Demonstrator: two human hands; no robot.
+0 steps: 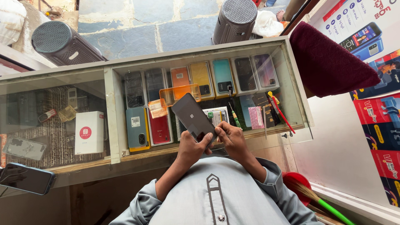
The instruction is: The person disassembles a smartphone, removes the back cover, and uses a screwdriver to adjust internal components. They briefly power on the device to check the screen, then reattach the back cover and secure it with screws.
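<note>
- Left hand [192, 146] grips the lower end of a dark phone [193, 116], fingers wrapped round its edge; phone tilted, top end pointing to 11 o'clock, flat grey face up.
- Right hand [230, 136] sits at 3 o'clock of the left hand, fingers curled together at the phone's lower right corner, touching it. Can't tell if it pinches a small tool; too small to see.
- Phone is held above the glass counter [104, 79], just in front of the chest, over the middle of the display case.
- Under the glass at 12 o'clock of the phone: a row of phone backs [201, 77] in grey, orange, yellow, teal, black and purple.
- An orange clear case [177, 94] lies just at 11 o'clock of the phone, its edge hidden behind it.
- At 9 o'clock: a blue phone [136, 127] and a red one [160, 129], side by side.
- At 3 o'clock of the hands: a green screwdriver [234, 117], a pink card [256, 117], a red-and-yellow tool [280, 111].
- Far 9 o'clock, left compartment: a white box [88, 132] with a red dot.
- A black phone [26, 178] rests on the counter's near edge at 8 o'clock.
- Two dark perforated stools [62, 43] stand beyond the counter at 10 and 12 o'clock.
- A broom [321, 202] with a green handle at 4 o'clock.
</note>
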